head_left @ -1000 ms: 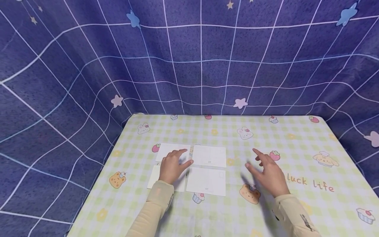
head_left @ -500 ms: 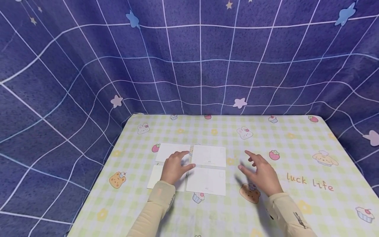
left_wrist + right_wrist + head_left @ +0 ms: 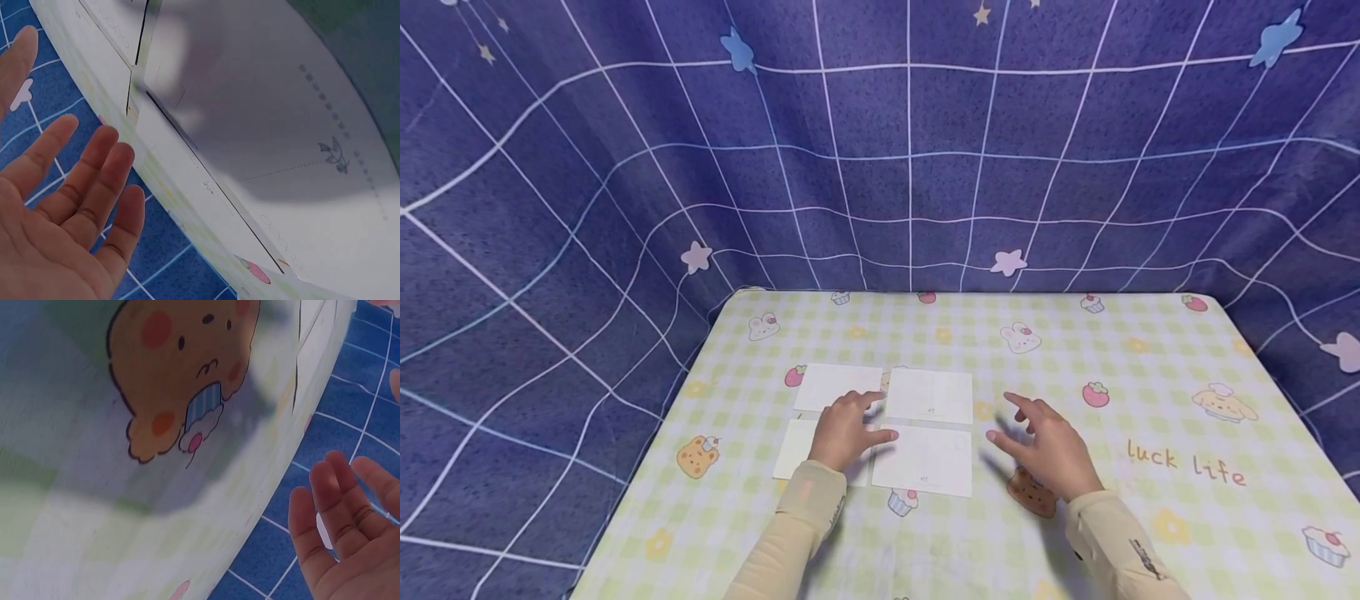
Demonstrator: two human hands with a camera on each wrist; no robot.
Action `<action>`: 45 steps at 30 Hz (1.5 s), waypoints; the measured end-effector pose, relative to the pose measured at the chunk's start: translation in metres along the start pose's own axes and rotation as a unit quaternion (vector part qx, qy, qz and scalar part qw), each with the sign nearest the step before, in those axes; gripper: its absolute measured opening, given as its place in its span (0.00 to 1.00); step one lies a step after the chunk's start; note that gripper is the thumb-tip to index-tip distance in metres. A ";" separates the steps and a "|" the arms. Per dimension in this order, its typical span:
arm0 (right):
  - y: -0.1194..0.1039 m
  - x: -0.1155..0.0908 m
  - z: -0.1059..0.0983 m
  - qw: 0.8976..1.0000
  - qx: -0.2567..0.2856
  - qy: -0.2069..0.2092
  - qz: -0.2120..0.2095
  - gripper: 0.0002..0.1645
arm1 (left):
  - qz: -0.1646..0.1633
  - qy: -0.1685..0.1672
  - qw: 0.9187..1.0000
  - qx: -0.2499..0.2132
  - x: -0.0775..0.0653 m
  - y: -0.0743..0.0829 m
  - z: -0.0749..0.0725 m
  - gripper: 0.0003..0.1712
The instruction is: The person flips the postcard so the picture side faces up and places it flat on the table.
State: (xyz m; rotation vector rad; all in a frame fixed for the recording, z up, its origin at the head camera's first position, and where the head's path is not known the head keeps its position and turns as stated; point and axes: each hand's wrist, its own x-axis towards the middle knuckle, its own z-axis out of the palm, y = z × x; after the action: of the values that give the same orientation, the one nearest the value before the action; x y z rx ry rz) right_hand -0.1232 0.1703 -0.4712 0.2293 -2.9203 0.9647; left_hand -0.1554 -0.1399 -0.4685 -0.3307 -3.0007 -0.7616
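Note:
Several white postcards lie flat in two rows in the head view: a far left postcard [image 3: 835,385], a far right postcard [image 3: 931,393], a near left postcard [image 3: 793,448] and a near right postcard [image 3: 928,462]. Above the left pair is my left hand [image 3: 842,435], fingers loosely bent and holding nothing; it partly hides both cards. My right hand [image 3: 1054,448] hovers to the right of the cards, apart from them, thumb and forefinger spread with nothing between. Each wrist view shows relaxed fingers, the left hand [image 3: 75,219] over postcards and the right hand [image 3: 356,531] over bare cloth.
A green-and-white checked tablecloth [image 3: 1150,525] with printed cartoon animals, strawberries and cupcakes covers the table. Behind and to the left hangs a dark blue curtain [image 3: 865,108] with grid lines and stars. Beige sleeves cover both forearms.
My right hand has moved left and slightly nearer the body, closer to the postcards. My left hand has shifted a little right and nearer. The postcards have stayed in place.

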 end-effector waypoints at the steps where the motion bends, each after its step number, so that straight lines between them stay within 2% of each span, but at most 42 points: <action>1: 0.000 0.000 0.001 1.000 0.000 -0.003 0.000 0.43 | 0.000 -0.005 1.000 0.005 0.000 0.000 0.000 0.38; 6: -0.002 0.002 0.007 1.000 -0.001 -0.014 0.000 0.41 | 0.003 -0.029 0.999 0.034 0.001 0.000 0.001 0.39; 15: -0.006 0.003 0.016 0.999 -0.006 -0.038 0.009 0.41 | -0.004 -0.057 0.997 0.052 -0.001 0.003 0.001 0.41; 27: -0.014 0.004 0.027 0.998 -0.012 -0.063 0.022 0.42 | 0.008 -0.070 0.994 0.083 -0.003 0.005 0.004 0.46; 40: -0.016 0.004 0.036 0.997 -0.024 -0.076 0.023 0.45 | -0.006 -0.090 0.992 0.093 -0.008 0.007 0.008 0.49; 45: -0.017 0.004 0.038 0.996 -0.025 -0.085 0.026 0.46 | 0.002 -0.087 0.991 0.105 -0.008 0.008 0.009 0.49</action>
State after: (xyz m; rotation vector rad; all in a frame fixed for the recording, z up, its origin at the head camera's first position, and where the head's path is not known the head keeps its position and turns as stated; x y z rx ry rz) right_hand -0.1243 0.1336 -0.4913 0.2447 -3.1153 0.9192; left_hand -0.1454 -0.1308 -0.4733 -0.4146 -3.2036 -0.4305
